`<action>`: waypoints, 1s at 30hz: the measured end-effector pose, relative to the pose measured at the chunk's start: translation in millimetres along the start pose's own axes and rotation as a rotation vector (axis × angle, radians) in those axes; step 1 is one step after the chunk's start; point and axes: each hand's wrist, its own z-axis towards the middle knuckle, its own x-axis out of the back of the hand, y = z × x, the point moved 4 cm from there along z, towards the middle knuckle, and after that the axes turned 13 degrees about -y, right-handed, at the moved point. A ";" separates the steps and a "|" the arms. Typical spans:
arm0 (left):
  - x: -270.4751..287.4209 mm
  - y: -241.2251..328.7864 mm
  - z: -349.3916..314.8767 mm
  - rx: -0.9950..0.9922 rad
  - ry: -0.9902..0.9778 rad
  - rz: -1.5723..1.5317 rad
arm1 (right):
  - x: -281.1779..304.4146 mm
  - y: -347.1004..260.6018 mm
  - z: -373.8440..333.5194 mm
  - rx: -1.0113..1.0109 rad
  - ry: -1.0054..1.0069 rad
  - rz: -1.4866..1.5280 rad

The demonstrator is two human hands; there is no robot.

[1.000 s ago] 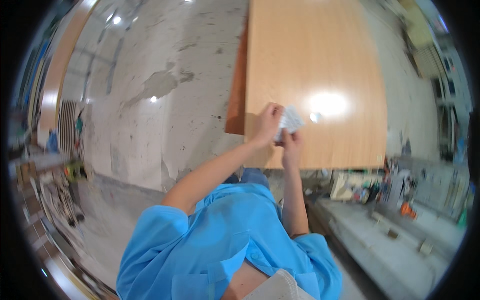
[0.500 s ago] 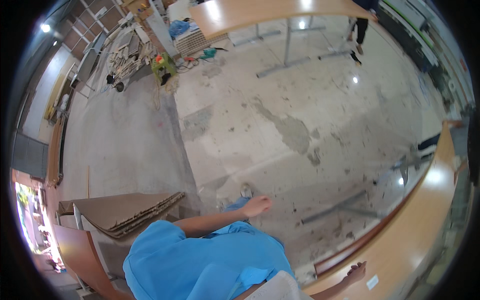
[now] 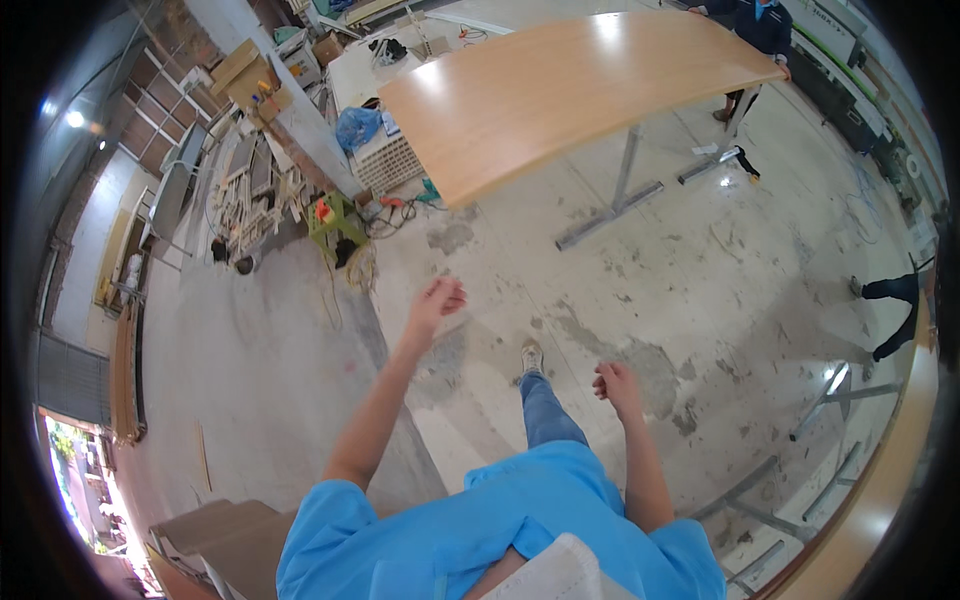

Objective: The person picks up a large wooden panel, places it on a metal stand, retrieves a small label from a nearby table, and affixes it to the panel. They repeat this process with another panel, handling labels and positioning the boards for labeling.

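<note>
My left hand (image 3: 438,303) is stretched out over the floor, fingers loosely bent and nothing in them. Beyond it stands a long table with a light wood top (image 3: 540,100) on grey metal legs (image 3: 625,170); the hand is apart from it. Lower and to the right, my right hand (image 3: 615,388) hangs above the floor, its fingers slightly curled and holding nothing. At the right edge runs a second wood tabletop (image 3: 880,510), also clear of my right hand. Between my hands one foot (image 3: 532,355) steps forward on the floor.
A person (image 3: 760,28) stands with hands at the far table's right end; another person's legs (image 3: 893,300) show at right. A green stool (image 3: 338,225) with cords, scrap wood (image 3: 245,190) and a blue bag (image 3: 357,128) lie far left. Brown sheets (image 3: 215,540) are near left.
I have moved forward, so the far table appears nearer. My left arm has swung out ahead, and my right hand has left its place over the right-hand tabletop and come forward.
</note>
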 end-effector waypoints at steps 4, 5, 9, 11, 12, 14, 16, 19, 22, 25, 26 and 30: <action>117.1 87.2 118.8 -0.088 0.117 0.107 | -79.3 -63.7 171.5 0.021 -0.162 -0.041; 143.5 103.0 142.9 -0.101 0.136 0.130 | -104.3 -73.1 194.6 0.037 -0.233 0.133; 247.1 153.4 255.4 -0.094 0.112 0.340 | -195.4 -124.0 292.2 -0.165 -0.321 0.391; 304.9 168.1 340.9 -0.153 0.045 0.478 | -225.8 -136.6 328.1 -0.260 -0.256 0.563; 338.2 174.6 390.2 -0.166 0.021 0.510 | -233.8 -143.8 343.7 -0.224 -0.240 0.597; 403.8 178.1 496.0 -0.230 0.039 0.695 | -252.4 -149.8 370.9 -0.267 -0.125 0.702; 467.2 189.9 616.6 -0.210 -0.008 0.882 | -279.7 -159.3 378.2 -0.112 -0.021 0.856; 520.5 189.3 765.9 -0.103 0.097 1.303 | -304.2 -177.5 388.9 0.048 0.356 1.033; 546.5 192.1 830.1 -0.025 0.034 1.466 | -341.0 -195.7 374.5 0.035 0.674 1.012; 556.1 191.7 856.2 0.275 -0.122 1.378 | -354.2 -210.7 356.3 -0.056 0.981 0.814; 554.0 185.8 859.0 0.285 -0.219 1.281 | -355.1 -212.4 345.4 -0.138 1.110 0.710; 552.4 156.0 872.0 0.350 -0.515 0.514 | -353.8 -214.4 337.5 -0.273 1.065 0.675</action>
